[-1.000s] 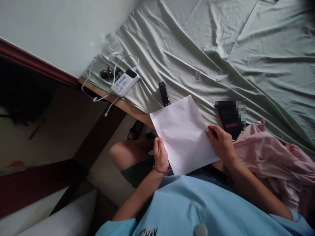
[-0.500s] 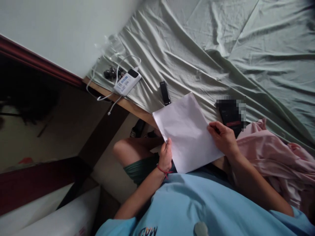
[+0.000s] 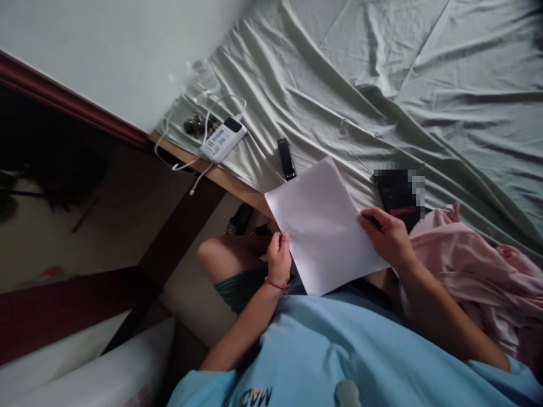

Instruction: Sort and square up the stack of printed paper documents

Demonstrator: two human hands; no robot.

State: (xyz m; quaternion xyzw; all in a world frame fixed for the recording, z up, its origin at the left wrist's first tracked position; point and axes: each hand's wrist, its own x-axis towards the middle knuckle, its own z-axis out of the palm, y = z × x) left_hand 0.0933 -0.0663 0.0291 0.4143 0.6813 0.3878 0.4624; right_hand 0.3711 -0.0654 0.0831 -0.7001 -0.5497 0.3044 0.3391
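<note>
A white sheet of paper [image 3: 324, 226], possibly more than one layer, is tilted above my lap, with its far corner over the bed's edge. My left hand [image 3: 279, 260] is closed at the paper's left edge, its thumb and curled fingers touching that edge. On the opposite side, my right hand [image 3: 388, 234] pinches the right edge between thumb and fingers. Just beyond the paper's far left corner lies a slim black object with a shiny end [image 3: 285, 159], perhaps a stapler. A dark phone [image 3: 397, 195], partly pixelated, rests beyond my right hand.
A pale green sheet [image 3: 339, 68] covers the bed, whose wooden edge [image 3: 237, 189] runs to the left. A white power bank [image 3: 224, 140] with cables lies near the wall, beside small dark items [image 3: 195, 125] and clear plastic [image 3: 203, 79]. Pink cloth [image 3: 462, 249] is bunched at right.
My left hand has shifted slightly up and left, its thumb drawing back from the paper's face to the edge. The paper and my right hand have hardly moved.
</note>
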